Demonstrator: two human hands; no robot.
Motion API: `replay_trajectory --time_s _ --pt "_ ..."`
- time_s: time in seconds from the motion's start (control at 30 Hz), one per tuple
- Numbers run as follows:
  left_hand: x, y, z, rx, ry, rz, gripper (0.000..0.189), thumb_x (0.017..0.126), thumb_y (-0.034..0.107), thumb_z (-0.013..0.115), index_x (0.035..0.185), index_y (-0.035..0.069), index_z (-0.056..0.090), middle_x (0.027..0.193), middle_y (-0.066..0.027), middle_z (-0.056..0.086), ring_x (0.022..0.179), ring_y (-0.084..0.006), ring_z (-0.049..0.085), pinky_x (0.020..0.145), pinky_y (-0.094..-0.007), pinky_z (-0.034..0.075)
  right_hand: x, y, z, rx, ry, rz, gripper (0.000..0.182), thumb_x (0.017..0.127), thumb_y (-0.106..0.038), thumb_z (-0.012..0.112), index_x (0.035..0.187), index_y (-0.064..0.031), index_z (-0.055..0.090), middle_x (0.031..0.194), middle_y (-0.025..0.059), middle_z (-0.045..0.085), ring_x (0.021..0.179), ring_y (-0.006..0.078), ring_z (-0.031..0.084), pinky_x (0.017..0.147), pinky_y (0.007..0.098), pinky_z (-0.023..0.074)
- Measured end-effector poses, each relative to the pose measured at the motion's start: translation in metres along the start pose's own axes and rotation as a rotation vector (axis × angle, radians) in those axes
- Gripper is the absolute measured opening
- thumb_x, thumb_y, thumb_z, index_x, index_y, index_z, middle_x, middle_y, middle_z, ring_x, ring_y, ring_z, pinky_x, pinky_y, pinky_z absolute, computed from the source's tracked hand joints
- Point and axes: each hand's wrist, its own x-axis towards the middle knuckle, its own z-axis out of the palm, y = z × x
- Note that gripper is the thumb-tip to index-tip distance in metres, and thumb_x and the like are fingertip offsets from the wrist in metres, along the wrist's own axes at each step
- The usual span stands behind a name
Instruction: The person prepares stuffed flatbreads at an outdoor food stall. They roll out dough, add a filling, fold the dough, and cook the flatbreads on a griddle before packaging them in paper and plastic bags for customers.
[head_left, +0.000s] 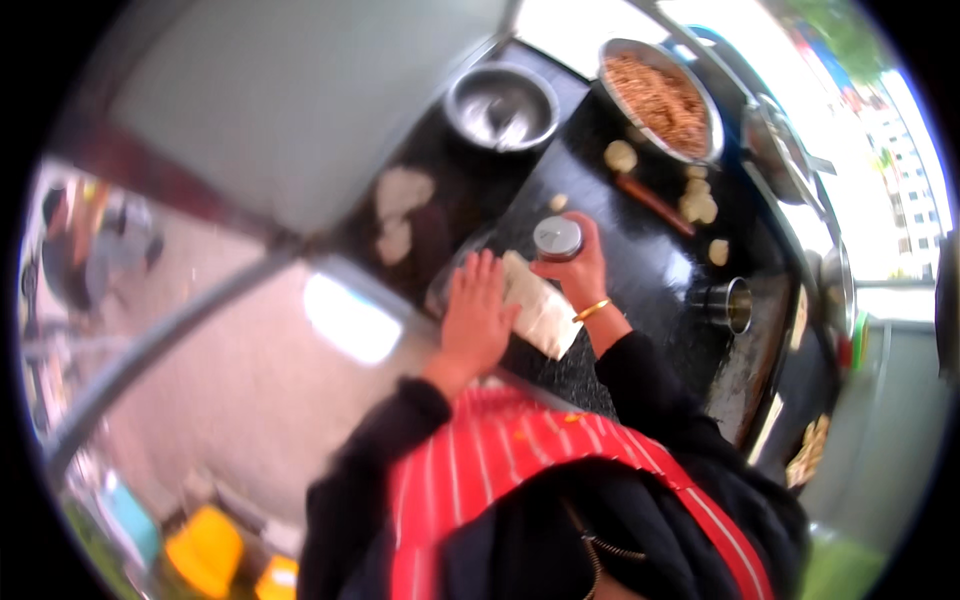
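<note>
My right hand (586, 264) is wrapped around a small metal-lidded canister (558, 238), held over the dark worktop (637, 300). Below it lies a flat, pale, oblong sheet of what looks like dough (541, 309). My left hand (478, 319) is spread palm down at the sheet's left edge, fingers stretched out and thumb apart, holding nothing. Whether its palm presses on the dough or on the worktop cannot be seen. A small dough lump (559, 202) sits just beyond the canister.
A reddish rolling pin (654, 204) lies among dough pieces (697, 204). Behind it stands a large metal basin of crumbly reddish-brown food (660, 105). An empty-looking steel bowl (502, 112) is at the far left. A steel cup (739, 306) stands at right, near the worktop's edge.
</note>
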Motion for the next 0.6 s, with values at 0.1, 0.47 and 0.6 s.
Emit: replay_trajectory --time_s 0.1,0.47,0.6 --pt "0.049 0.011 0.004 0.068 -0.211 0.283 0.078 0.089 0.036 0.063 0.146 -0.008 0.032 0.154 -0.0263 0.030 0.146 -0.0387 0.024 0.119 -0.0502 0.018 0.066 0.033 -0.002 0.132 0.219 0.003 0.088 0.051 0.008 0.084 0.128 -0.0098 0.045 0.109 0.0044 0.057 0.103 0.0174 0.056 0.085 0.0340 0.0526" --pt "0.052 -0.029 0.038 -0.109 -0.362 0.208 0.063 0.099 0.037 0.048 0.150 0.002 0.034 0.157 -0.0214 0.030 0.149 -0.0351 0.019 0.120 -0.0519 0.012 -0.054 -0.014 -0.017 -1.209 -0.088 -0.232 0.085 0.092 -0.044 0.058 0.151 0.0057 0.022 0.158 0.0263 0.021 0.149 0.0396 0.017 0.120 0.0508 0.0179" --pt "0.063 -0.020 0.021 -0.252 -0.091 -0.074 0.044 0.092 0.021 0.062 0.131 0.001 0.052 0.127 -0.0201 0.058 0.118 -0.0358 0.054 0.102 -0.0441 0.041 -0.127 0.015 -0.015 -1.018 -0.347 -0.231 0.084 0.093 -0.052 0.052 0.153 -0.0002 0.023 0.159 0.0237 0.021 0.149 0.0386 0.017 0.120 0.0511 0.0174"
